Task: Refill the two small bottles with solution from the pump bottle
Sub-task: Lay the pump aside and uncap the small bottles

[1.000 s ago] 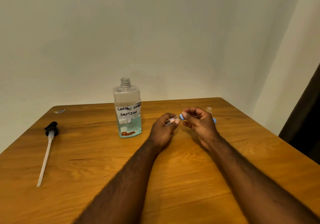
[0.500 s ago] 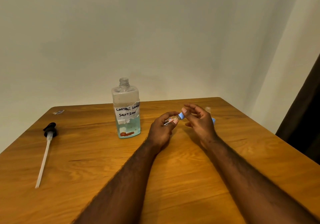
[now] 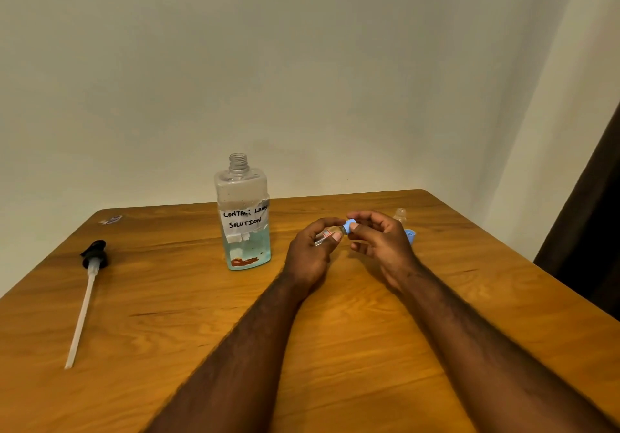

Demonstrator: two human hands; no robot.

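Grip on the work piece, seen from the head camera. My left hand (image 3: 308, 254) curls round the first small bottle (image 3: 328, 234) and holds it above the table (image 3: 167, 298), tipped nearly onto its side, so that the neck points at my right hand (image 3: 382, 244). That hand pinches the blue cap (image 3: 350, 225) on the neck between thumb and forefinger. The two hands sit close together, joined only through bottle and cap, which lets one steady the body while the other twists. I cannot tell from this view which way the cap is turning, nor how full this bottle is.

The second small bottle (image 3: 400, 214) stands upright and uncapped just behind my right hand, with its loose cap (image 3: 410, 236) lying on the table beside it, near enough to pick up without reaching. The pump bottle (image 3: 244, 228) stands upright to the left of my hands, neck open and bluish solution in its lower part. I judge it was left open for pouring. Its pump head and tube (image 3: 88, 285) lie flat well apart on the left, out of the way of both arms.
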